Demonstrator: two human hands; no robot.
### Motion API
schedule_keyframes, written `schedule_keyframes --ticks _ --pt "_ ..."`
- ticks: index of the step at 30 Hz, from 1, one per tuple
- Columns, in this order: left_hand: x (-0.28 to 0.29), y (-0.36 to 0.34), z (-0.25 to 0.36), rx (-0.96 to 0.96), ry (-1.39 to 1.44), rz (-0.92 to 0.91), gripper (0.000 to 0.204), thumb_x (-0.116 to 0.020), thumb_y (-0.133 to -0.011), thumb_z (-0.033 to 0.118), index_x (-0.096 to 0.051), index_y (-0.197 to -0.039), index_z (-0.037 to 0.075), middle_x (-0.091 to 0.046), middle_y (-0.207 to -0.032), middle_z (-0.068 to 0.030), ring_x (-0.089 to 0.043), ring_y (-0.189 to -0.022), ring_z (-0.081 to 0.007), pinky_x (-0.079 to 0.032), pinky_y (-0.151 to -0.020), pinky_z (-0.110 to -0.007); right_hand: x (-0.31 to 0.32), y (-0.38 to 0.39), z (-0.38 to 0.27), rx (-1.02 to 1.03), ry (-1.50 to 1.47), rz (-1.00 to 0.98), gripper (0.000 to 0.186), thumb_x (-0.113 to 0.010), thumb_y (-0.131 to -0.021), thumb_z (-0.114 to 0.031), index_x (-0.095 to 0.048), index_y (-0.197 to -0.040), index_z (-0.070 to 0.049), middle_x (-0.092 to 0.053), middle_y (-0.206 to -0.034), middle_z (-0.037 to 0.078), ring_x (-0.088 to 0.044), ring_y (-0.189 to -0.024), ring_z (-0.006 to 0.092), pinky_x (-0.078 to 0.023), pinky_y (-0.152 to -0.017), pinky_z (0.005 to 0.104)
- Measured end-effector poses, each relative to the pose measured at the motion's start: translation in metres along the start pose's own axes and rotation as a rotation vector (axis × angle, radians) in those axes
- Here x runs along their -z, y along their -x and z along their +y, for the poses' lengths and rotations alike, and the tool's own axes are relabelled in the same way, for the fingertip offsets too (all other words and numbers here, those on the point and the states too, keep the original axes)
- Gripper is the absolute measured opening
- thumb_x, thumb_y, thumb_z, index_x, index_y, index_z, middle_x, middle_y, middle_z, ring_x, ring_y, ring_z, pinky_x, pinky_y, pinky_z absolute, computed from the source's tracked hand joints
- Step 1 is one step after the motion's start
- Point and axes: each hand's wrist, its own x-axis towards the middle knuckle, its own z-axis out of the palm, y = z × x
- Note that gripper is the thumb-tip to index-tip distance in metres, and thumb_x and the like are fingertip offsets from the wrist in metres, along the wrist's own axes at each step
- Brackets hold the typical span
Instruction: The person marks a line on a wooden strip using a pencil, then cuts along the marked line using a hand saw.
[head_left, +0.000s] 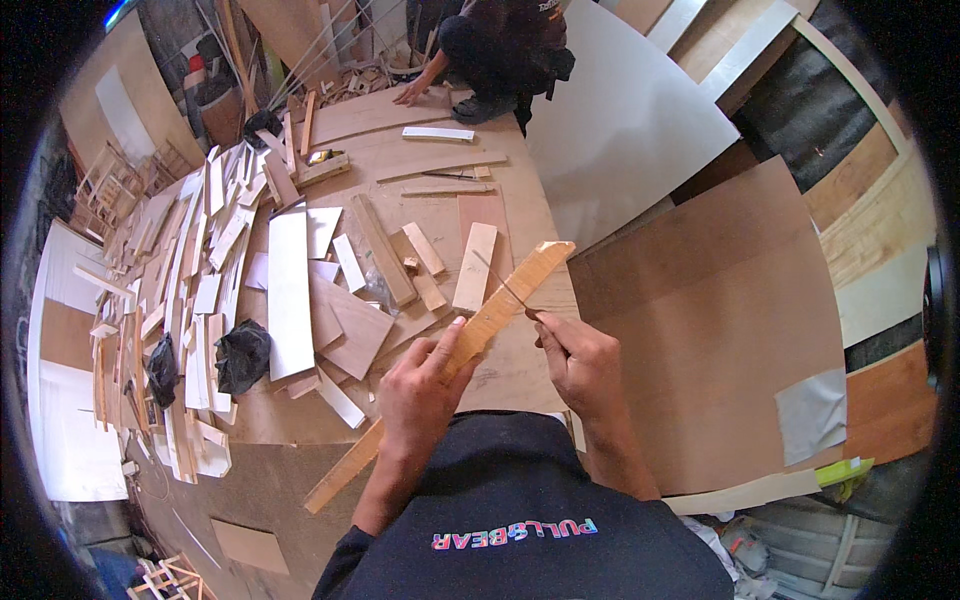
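You are in a carpentry workshop whose floor is covered by large plywood sheets [700,300], with a heap of offcut strips [190,270] spread well to the left of the long wooden strip [480,330] you are working on. That strip runs diagonally from low on your left up toward the centre of the floor, its far end ragged. Your left hand [420,385] is wrapped around its middle, thumb laid along the top face. Your right hand [580,360], just right of the strip, is pinched on a thin dark blade [500,283] whose tip lies across the strip's upper part.

To do this stroke well, I would keep the left grip firm and close below the blade so the strip cannot flex, hold the blade at a shallow angle, and draw it away from the thumb. The ragged end looks brittle, so light passes seem safer than one deep one.

Containers are few: left of the strip lie two black plastic bags [243,355], crumpled shut, contents hidden. Beyond the strip's far end another person [500,50] crouches with a hand on a board [370,115].
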Motion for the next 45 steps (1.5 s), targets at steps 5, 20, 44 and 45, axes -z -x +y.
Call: schedule_keyframes --ticks 5,20,44,45 --pt "0.003 0.002 -0.014 0.032 -0.038 -0.107 0.056 -0.082 -0.089 0.032 -0.066 -0.141 0.020 -0.069 -0.091 -0.0061 -0.071 -0.074 -0.0251 -0.058 -0.067 -0.039 -0.007 0.008 0.003 -0.083 0.056 -0.114 0.020 -0.068 -0.097 -0.018 -0.076 -0.112 -0.008 -0.075 -0.091 0.012 -0.073 -0.078 0.0315 -0.058 -0.066 0.0412" --pt "-0.010 -0.002 -0.047 0.059 -0.034 -0.168 0.054 -0.078 -0.092 0.034 -0.065 -0.141 0.017 -0.071 -0.096 -0.0108 -0.072 -0.077 -0.0300 -0.059 -0.069 -0.044 -0.024 0.021 0.017 -0.030 0.191 -0.136 0.020 -0.067 -0.098 -0.017 -0.076 -0.112 -0.008 -0.072 -0.081 0.014 -0.070 -0.069 0.0326 -0.055 -0.062 0.0423" --pt "-0.041 -0.026 -0.081 -0.015 0.017 -0.160 0.053 -0.078 -0.093 0.029 -0.065 -0.139 0.006 -0.072 -0.092 -0.0205 -0.072 -0.076 -0.0373 -0.056 -0.068 -0.046 -0.027 0.142 0.114 -0.527 0.066 -0.079 0.028 -0.058 -0.102 -0.022 -0.075 -0.120 -0.007 -0.076 -0.089 0.017 -0.074 -0.079 0.0348 -0.057 -0.073 0.0459" --pt "-0.055 -0.023 -0.078 -0.036 0.026 -0.215 0.054 -0.079 -0.092 0.029 -0.065 -0.139 0.007 -0.072 -0.092 -0.0203 -0.071 -0.078 -0.0379 -0.057 -0.070 -0.047 -0.024 0.140 0.115 -0.537 0.023 -0.009 0.029 -0.058 -0.103 -0.022 -0.074 -0.121 -0.008 -0.076 -0.088 0.016 -0.074 -0.078 0.0325 -0.057 -0.072 0.0438"
